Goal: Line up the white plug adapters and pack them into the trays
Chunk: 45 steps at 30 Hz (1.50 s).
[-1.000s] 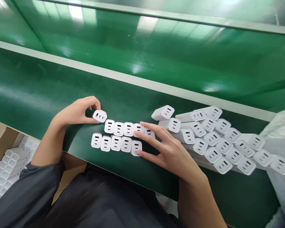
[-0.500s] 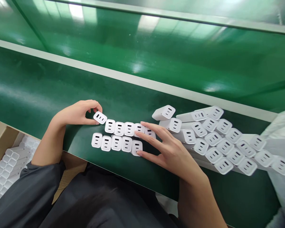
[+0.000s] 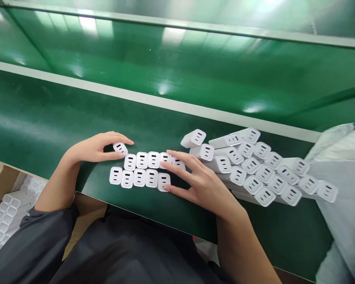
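Note:
My left hand (image 3: 96,148) has its thumb and forefinger around a tilted white charger (image 3: 120,148) with slot-shaped ports. It sits at the upper left end of two short stacked rows of like chargers (image 3: 139,177), ports facing me. My right hand (image 3: 198,181) rests at the right end of these rows, fingers spread. Its upper fingers lie over chargers of the top row, and its thumb touches the last charger (image 3: 163,181) of the lower row. The right hand partly covers the top row's right end.
A loose pile of white chargers (image 3: 264,173) lies right of my right hand on the green worktop (image 3: 162,217). Behind runs a pale ledge (image 3: 154,101). Translucent plastic (image 3: 343,165) hangs at the right edge. A cardboard box (image 3: 2,177) with white housings (image 3: 2,217) stands lower left.
My left forefinger has straightened from its bend and reaches over the charger. The charger has turned slightly. My right hand keeps its place on the rows; the whole view has shifted a little.

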Tool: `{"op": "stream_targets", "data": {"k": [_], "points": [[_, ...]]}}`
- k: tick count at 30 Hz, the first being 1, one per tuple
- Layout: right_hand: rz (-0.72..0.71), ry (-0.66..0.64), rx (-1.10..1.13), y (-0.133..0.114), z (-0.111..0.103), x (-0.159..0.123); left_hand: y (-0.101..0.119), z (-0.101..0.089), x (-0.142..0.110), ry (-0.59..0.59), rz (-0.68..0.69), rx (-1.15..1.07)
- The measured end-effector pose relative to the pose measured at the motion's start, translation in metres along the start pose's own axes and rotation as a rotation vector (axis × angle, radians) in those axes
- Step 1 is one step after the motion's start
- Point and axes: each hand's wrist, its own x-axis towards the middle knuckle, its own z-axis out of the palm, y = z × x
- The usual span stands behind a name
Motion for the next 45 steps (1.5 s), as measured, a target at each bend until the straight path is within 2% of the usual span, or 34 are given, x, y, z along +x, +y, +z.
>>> {"op": "stream_targets", "data": {"k": [7, 11, 16, 19, 21, 24, 30, 35, 37, 41, 45], "points": [[-0.008, 0.021, 0.000, -0.002, -0.001, 0.001, 0.001, 0.004, 0.002, -0.053, 0.103, -0.063], [-0.004, 0.021, 0.001, 0.000, 0.000, 0.001, 0.010, 0.012, 0.006, -0.051, 0.158, -0.026], [-0.003, 0.013, 0.023, 0.000, 0.001, 0.001, 0.021, 0.026, 0.014, -0.008, 0.110, 0.005], [0.001, 0.009, 0.026, -0.001, 0.000, 0.001, 0.021, 0.029, 0.016, 0.011, 0.030, -0.039], [0.001, 0.013, 0.029, -0.001, 0.001, 0.001, 0.020, 0.030, 0.015, 0.078, -0.032, -0.025], [0.001, 0.028, 0.035, 0.000, 0.003, 0.000, 0.023, 0.031, 0.015, 0.155, -0.051, 0.044], [0.011, 0.034, 0.034, 0.002, 0.007, 0.000, 0.040, 0.037, 0.021, 0.114, -0.064, 0.226], [0.013, 0.038, 0.019, 0.003, 0.009, 0.000, 0.042, 0.040, 0.024, 0.178, -0.152, 0.288], [0.010, 0.047, 0.003, 0.002, 0.010, 0.000, 0.041, 0.042, 0.023, 0.198, -0.140, 0.313], [-0.016, 0.046, -0.052, -0.003, 0.014, 0.002, 0.041, 0.045, 0.022, 0.157, -0.057, 0.419], [0.081, 0.031, -0.097, -0.013, 0.021, 0.008, 0.039, 0.043, 0.028, 0.112, -0.059, 0.451]]}}
